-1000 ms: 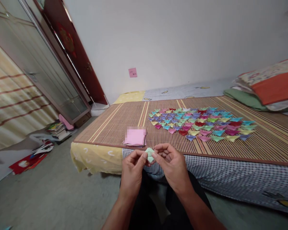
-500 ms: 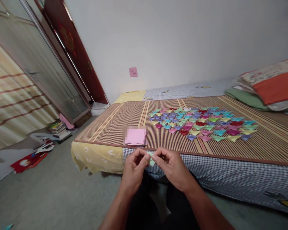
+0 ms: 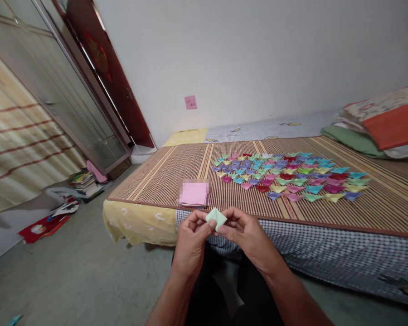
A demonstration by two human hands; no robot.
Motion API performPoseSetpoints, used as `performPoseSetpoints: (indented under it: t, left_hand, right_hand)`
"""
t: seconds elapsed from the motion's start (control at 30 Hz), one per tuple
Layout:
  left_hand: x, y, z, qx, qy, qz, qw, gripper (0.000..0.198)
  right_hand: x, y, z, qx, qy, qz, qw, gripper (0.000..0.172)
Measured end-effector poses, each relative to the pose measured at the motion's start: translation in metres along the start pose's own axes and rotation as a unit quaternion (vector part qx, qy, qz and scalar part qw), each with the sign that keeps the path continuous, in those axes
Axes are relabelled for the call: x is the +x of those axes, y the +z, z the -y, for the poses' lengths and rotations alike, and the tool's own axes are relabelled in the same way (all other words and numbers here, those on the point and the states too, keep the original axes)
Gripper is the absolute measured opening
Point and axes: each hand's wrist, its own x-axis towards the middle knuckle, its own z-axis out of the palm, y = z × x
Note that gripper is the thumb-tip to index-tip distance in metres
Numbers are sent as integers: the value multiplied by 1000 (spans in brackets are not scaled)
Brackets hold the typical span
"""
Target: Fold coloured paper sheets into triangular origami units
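A small pale-green folded paper (image 3: 216,218) is held up between my two hands, just in front of the bed's near edge. It shows a diamond outline with crease lines meeting near its middle. My left hand (image 3: 192,235) pinches its lower left side between thumb and fingers. On the other side, my right hand (image 3: 242,231) grips the lower right edge, thumb in front. Just beyond my hands lies a stack of pink paper sheets (image 3: 193,194), partly blurred out. To the right, several rows of colourful folded paper pieces (image 3: 285,175) are spread over the woven mat (image 3: 163,174).
Pillows (image 3: 391,122) and a green folded cloth (image 3: 353,142) lie at the bed's right end. A pink note (image 3: 191,102) is stuck on the wall. Books (image 3: 84,183) and a red bag-like item (image 3: 42,228) sit on the floor at left, near a glass door (image 3: 78,95).
The green paper has been opened out or turned to show a wider diamond face, higher between my fingers. Both hands stay nearly in place, and the view has shifted slightly.
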Motion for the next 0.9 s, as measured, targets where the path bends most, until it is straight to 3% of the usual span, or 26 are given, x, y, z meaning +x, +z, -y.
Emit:
performPoseSetpoints:
  t: [0.13, 0.23, 0.33, 0.43, 0.53, 0.7, 0.9]
  left_hand:
    - [-2, 4, 8, -29, -2, -13, 999, 25]
    - [-1, 0, 5, 54, 21, -4, 998, 19]
    - [-1, -3, -4, 177, 75, -12, 981, 22]
    - [-4, -2, -12, 234, 81, 14, 969, 14]
    - [-7, 0, -13, 200, 65, 14, 978, 16]
    - [-9, 0, -6, 140, 41, 0, 989, 20]
    - [-6, -1, -6, 241, 81, -10, 967, 14]
  right_hand:
    - [-4, 5, -3, -36, -46, -54, 997, 22]
    - [-6, 3, 2, -129, -71, -58, 987, 16]
    - [-8, -1, 9, -260, -118, -55, 957, 13]
    - [-9, -2, 13, -321, -163, -47, 932, 12]
    - [-10, -1, 15, -307, -171, -61, 934, 12]
    - [-14, 1, 14, -229, -96, -56, 967, 21]
    - [-16, 0, 9, -255, -106, -88, 957, 20]
